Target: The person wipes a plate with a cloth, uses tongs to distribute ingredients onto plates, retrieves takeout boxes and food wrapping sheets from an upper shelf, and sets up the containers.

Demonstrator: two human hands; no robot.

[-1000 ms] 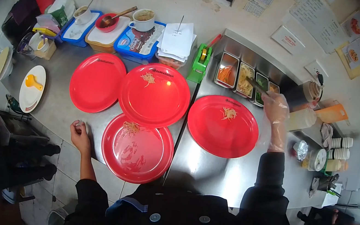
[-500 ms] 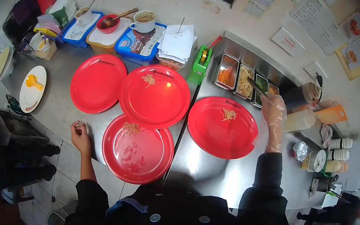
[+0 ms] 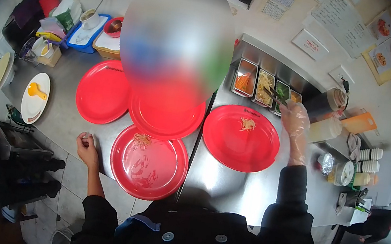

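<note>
My right hand (image 3: 295,119), in a clear plastic glove, grips dark tongs (image 3: 277,97) whose tips are apart over the metal tray of pale shreds (image 3: 264,87). Beside it are a tray of orange shreds (image 3: 245,82) and a tray of chopped greens (image 3: 282,91). My left hand (image 3: 86,143) hangs at the counter's front edge with its fingers curled; whether it holds something small is unclear. Of several red plates, the right one (image 3: 240,146) and the lower one (image 3: 148,168) bear small heaps of pale shreds. The left red plate (image 3: 103,90) has no food visible.
A large blurred oval hides the back middle of the counter and part of the upper plate (image 3: 164,125). A white plate with a yellow spoon (image 3: 37,90) lies left. Bottles (image 3: 325,130) and stacked cups (image 3: 370,161) stand right. A person (image 3: 377,225) is at the far right.
The tongs have opened and turned slightly over the pale shreds. My left hand has stayed in place. The blurred oval has appeared, and the person at far right has shifted.
</note>
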